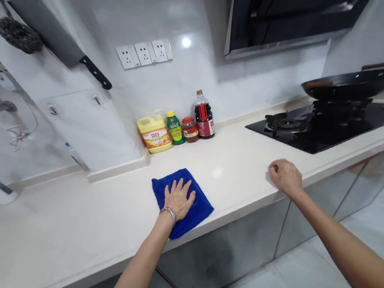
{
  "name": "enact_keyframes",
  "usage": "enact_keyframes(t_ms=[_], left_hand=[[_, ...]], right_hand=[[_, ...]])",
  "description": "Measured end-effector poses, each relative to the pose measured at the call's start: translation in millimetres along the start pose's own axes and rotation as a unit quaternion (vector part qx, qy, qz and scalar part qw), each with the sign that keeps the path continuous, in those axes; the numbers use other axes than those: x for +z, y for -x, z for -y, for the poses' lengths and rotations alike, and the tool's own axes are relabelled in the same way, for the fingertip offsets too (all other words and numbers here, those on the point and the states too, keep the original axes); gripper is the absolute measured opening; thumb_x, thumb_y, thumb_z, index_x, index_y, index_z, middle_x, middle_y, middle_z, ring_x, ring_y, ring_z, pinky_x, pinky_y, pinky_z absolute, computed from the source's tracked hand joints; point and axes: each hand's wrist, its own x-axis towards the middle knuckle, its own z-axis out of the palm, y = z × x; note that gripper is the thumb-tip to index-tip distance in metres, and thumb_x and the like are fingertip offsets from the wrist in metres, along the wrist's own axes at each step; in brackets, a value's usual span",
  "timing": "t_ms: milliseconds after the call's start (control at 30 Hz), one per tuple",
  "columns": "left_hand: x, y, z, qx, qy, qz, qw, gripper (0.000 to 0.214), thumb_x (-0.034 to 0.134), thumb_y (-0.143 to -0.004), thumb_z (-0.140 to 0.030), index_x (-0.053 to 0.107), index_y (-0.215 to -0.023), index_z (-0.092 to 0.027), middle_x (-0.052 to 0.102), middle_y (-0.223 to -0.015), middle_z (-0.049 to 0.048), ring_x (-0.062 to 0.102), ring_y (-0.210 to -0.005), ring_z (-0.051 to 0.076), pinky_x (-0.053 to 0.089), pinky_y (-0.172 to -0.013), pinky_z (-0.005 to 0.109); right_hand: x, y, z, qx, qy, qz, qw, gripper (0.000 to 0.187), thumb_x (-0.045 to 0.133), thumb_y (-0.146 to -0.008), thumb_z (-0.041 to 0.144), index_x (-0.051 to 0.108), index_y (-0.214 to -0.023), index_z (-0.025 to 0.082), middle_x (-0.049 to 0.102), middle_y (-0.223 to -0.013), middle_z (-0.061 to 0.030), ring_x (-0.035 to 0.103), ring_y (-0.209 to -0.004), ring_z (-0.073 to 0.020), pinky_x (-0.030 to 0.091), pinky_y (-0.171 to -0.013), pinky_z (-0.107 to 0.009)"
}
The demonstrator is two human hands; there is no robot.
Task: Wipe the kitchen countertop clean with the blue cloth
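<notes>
A blue cloth (199, 207) lies spread on the white countertop (75, 223), one corner close to the front edge. My left hand (177, 200) presses flat on it with the fingers spread; a silver bracelet (169, 212) circles that wrist. Farther right, my right hand (284, 175) rests on the counter near its front edge, fingers curled into a loose fist. No object shows in that fist. Bare countertop separates the two hands.
Along the wall stand a yellow detergent jug (155, 133), a green bottle (175, 128), a red-lidded jar (190, 130) and a dark sauce bottle (204, 115). A wok (361, 82) sits on the black gas stove (304, 129). A cleaver (53, 26) hangs at left.
</notes>
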Motion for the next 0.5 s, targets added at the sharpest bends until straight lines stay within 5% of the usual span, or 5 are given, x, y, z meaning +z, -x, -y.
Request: enact_keyframes(t_ms=[133,233,367,433,500], left_hand=[[-10.3,18.7,2.7,0.007,0.05,-0.069,0.996,0.05,0.035,-0.101,-0.032,0.051,-0.148,-0.022,0.038,-0.164,0.0055,0.028,-0.155,0.023,0.019,-0.13,0.048],[-18.1,49.6,-7.8,0.06,0.163,-0.184,0.967,0.046,0.036,-0.101,-0.028,0.061,-0.139,-0.022,0.046,-0.159,0.0054,0.031,-0.153,0.021,0.026,-0.13,0.045],[-20.0,102.1,-49.9,0.189,0.352,-0.265,0.877,0.04,0.039,-0.103,-0.03,0.066,-0.133,-0.028,0.058,-0.149,0.0035,0.046,-0.145,0.02,0.041,-0.123,0.041],[-14.7,122.2,-75.5,0.215,0.423,-0.254,0.843,0.038,0.041,-0.103,-0.029,0.067,-0.132,-0.03,0.062,-0.144,0.0027,0.053,-0.139,0.019,0.046,-0.12,0.04],[-4.6,135.1,-98.2,0.22,0.485,-0.223,0.817,0.037,0.044,-0.103,-0.028,0.068,-0.131,-0.031,0.065,-0.14,0.0025,0.058,-0.134,0.019,0.047,-0.119,0.039]], right_hand=[[-19.1,45.2,36.6,-0.032,-0.091,0.014,0.995,0.041,0.061,-0.097,0.046,0.062,-0.126,0.018,0.063,-0.127,-0.0106,0.064,-0.111,-0.0237,0.057,-0.094,-0.047],[-26.7,131.1,56.9,-0.037,-0.179,0.061,0.981,0.036,0.051,-0.097,0.052,0.069,-0.114,0.026,0.069,-0.114,-0.012,0.068,-0.104,-0.0285,0.061,-0.087,-0.048],[-38.0,249.1,89.9,0.228,-0.525,0.27,0.775,0.054,0.072,-0.082,0.055,0.061,-0.129,0.032,0.066,-0.134,-0.0132,0.066,-0.114,-0.0316,0.059,-0.089,-0.045],[-47.3,274.7,112.0,0.301,-0.616,0.323,0.653,0.07,0.075,-0.077,0.062,0.057,-0.138,0.032,0.063,-0.14,-0.0133,0.064,-0.121,-0.0329,0.055,-0.097,-0.048],[-55.8,278.0,129.1,0.334,-0.66,0.345,0.577,0.078,0.078,-0.073,0.066,0.056,-0.139,0.03,0.062,-0.141,-0.0123,0.061,-0.126,-0.0329,0.051,-0.105,-0.05]])
